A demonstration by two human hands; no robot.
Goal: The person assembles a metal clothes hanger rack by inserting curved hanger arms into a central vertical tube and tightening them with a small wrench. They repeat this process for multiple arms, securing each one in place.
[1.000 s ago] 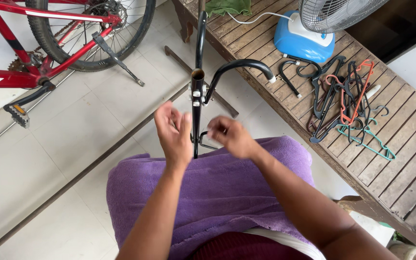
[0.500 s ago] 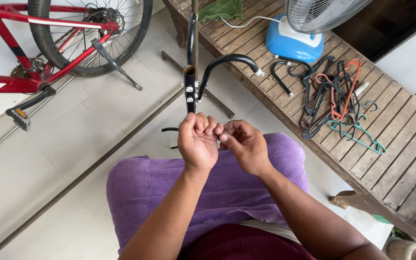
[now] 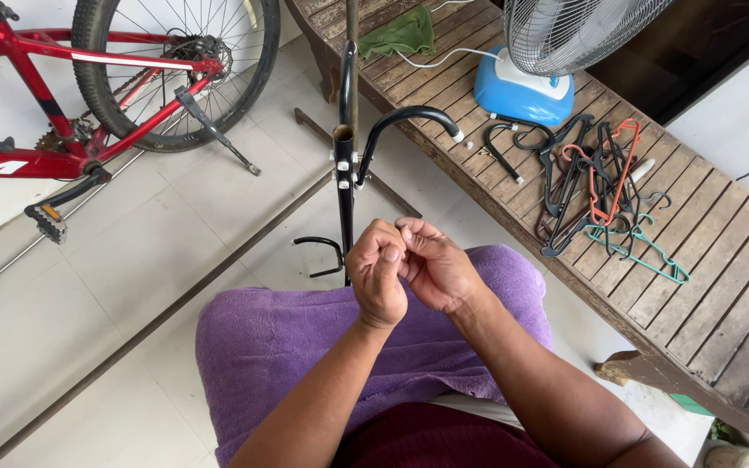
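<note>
- The left hand (image 3: 377,276) is curling into a loose fist, thumb pressing on the forefinger; whether it is pinching something small, I cannot tell.
- The right hand (image 3: 438,270) is cupping beside it, fingertips touching the left's; any hold is hidden.
- Both hands are hovering over the purple cloth (image 3: 305,347), just in front of the black stand (image 3: 344,186).
- The bench (image 3: 739,286) is running along the right, bearing hangers (image 3: 600,186) and a fan (image 3: 522,87).
- The bike (image 3: 88,95) is standing on open floor to the left.
</note>
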